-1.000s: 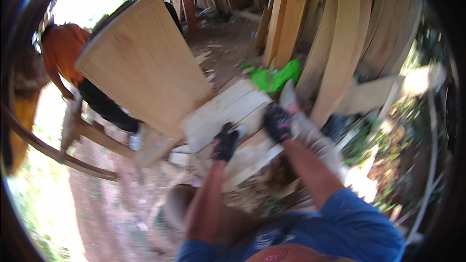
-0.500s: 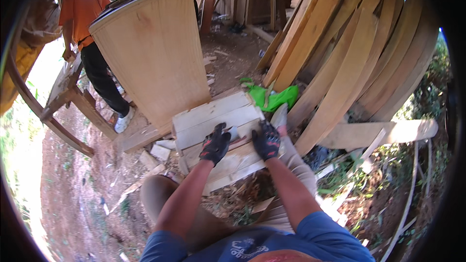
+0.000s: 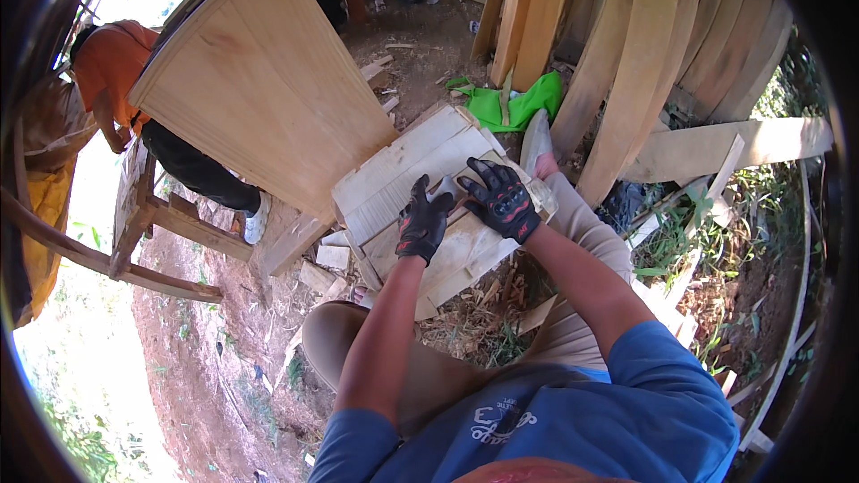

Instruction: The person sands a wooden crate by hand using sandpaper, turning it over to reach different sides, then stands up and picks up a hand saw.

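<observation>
Both my hands wear black gloves with red marks and rest over a slatted pale wooden box or panel [image 3: 394,186] between my legs. My left hand [image 3: 423,222] is partly closed at a small grey-white sheet-like piece [image 3: 443,186], which looks pinched by its fingers; its exact kind is unclear. My right hand [image 3: 501,201] lies on the right part of the slats, fingers spread, its fingertips close to the sheet-like piece. The undersides of both hands are hidden.
A large, smooth wooden panel [image 3: 268,80] stands tilted beyond the slats. At left a person in orange [image 3: 112,67] bends over a wooden frame [image 3: 201,225]. Long planks [image 3: 617,63] lean at right, near a green cloth [image 3: 514,107]. Wood scraps litter the ground.
My view has shifted, and my hands have come closer together. My right hand has turned inward with fingers spread toward the grey-white piece. The person in orange has bent lower.
</observation>
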Motion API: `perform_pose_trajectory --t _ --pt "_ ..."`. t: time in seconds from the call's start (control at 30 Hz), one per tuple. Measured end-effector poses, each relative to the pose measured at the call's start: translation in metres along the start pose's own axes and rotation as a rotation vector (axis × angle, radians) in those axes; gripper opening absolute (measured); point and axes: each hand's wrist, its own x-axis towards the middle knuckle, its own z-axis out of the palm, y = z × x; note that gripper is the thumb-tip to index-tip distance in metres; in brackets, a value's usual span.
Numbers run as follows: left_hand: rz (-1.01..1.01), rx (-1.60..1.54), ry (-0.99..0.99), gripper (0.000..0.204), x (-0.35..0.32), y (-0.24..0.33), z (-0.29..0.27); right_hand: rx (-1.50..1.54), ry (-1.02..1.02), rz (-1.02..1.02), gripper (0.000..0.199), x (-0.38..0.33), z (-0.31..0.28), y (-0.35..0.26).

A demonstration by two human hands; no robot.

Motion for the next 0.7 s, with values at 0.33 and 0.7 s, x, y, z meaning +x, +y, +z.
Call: perform_pose_trajectory --t 0.33,0.7 --pt "0.709 0.347 0.243 0.069 0.006 0.038 0.008 0.075 -0.059 0.036 0.033 -0.01 0.015 0.02" --pt "0.695 0.381 -0.207 0.042 -0.005 0.06 -0.02 0.1 -0.034 0.091 0.034 -0.01 0.015 0.025"
